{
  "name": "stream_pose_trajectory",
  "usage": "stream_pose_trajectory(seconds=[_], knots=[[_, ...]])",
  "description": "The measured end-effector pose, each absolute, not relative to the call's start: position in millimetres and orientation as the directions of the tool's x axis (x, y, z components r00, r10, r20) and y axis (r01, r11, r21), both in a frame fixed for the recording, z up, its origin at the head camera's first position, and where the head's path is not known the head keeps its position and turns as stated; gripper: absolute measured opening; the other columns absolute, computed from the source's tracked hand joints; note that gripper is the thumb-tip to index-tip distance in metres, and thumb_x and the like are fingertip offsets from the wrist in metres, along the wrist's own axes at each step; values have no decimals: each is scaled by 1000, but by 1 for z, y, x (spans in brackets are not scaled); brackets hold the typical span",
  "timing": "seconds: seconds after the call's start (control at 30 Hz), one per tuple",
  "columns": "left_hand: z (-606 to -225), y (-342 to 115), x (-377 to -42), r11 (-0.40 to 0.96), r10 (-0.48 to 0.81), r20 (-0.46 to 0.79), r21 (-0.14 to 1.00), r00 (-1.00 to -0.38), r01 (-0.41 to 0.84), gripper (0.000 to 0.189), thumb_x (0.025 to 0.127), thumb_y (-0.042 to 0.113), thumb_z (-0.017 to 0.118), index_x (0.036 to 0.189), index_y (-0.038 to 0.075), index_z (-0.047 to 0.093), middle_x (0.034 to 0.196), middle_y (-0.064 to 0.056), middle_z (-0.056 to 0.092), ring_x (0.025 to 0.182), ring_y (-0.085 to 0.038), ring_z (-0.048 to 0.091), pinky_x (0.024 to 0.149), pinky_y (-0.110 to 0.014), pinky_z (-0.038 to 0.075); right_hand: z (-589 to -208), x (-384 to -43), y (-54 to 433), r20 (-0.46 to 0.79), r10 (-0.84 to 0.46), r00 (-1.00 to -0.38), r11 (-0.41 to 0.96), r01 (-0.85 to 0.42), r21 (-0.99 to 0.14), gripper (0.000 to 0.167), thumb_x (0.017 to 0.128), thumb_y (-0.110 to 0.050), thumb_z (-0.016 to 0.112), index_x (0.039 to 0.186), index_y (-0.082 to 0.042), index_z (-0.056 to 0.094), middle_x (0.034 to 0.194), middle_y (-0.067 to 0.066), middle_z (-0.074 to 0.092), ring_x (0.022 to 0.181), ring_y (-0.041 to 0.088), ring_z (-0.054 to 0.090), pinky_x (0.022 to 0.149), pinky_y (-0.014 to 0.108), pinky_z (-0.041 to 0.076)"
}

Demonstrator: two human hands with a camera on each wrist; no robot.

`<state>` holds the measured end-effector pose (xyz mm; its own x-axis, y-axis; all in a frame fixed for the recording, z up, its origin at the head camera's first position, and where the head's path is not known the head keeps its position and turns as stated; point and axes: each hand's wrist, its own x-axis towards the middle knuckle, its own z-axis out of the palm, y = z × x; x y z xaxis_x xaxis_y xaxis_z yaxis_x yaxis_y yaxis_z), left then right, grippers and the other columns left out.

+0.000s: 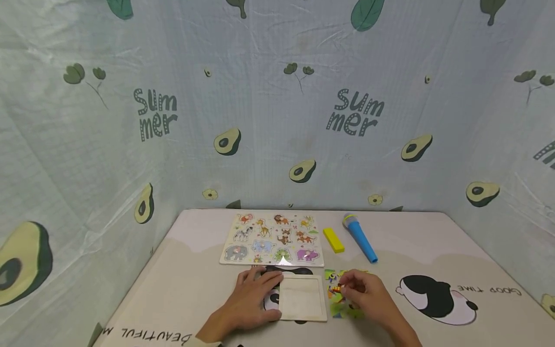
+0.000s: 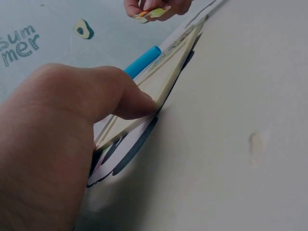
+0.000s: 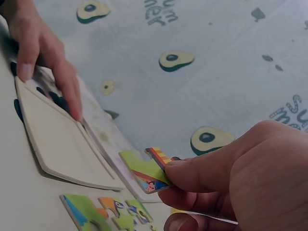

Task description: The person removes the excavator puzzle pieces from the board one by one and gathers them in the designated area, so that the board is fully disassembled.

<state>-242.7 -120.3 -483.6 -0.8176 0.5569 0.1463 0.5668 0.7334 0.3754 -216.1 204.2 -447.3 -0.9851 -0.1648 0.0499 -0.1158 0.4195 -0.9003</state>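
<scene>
Between thumb and fingers my right hand pinches a jigsaw piece, green with a red and yellow striped part. Below it on the table lie several more jigsaw pieces, loosely spread to the right of a pale wooden puzzle frame. That frame has a raised border and a bare inside. My left hand holds the frame's left side, thumb at the near corner and fingers at the far corner. In the left wrist view the thumb presses on the frame's edge.
Behind the frame lies an animal puzzle board. A yellow block and a blue toy microphone lie to its right. The table mat bears a printed dog. A patterned curtain encloses the table's back and sides.
</scene>
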Motion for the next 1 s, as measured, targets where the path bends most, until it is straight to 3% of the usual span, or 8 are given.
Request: stream_pose_trajectory(seconds=[0.47, 1.0], knots=[[-486, -120, -243, 745, 549, 132, 371, -825, 555, 79, 83, 59, 64, 152, 25, 49, 155, 11, 45, 145, -32, 30, 109, -63, 23, -445, -218, 229, -3, -147, -989, 398, -56, -916, 18, 93, -5, 67, 107, 5, 65, 86, 10, 65, 60, 16, 51, 50, 24, 43], [-487, -120, -245, 751, 544, 129, 366, -829, 550, 79, 82, 59, 65, 152, 26, 49, 155, 12, 45, 145, -32, 31, 110, -63, 23, -455, -223, 267, -117, -118, -986, 482, 46, -875, 18, 91, -7, 67, 105, 4, 68, 83, 5, 64, 68, 19, 54, 56, 29, 47]])
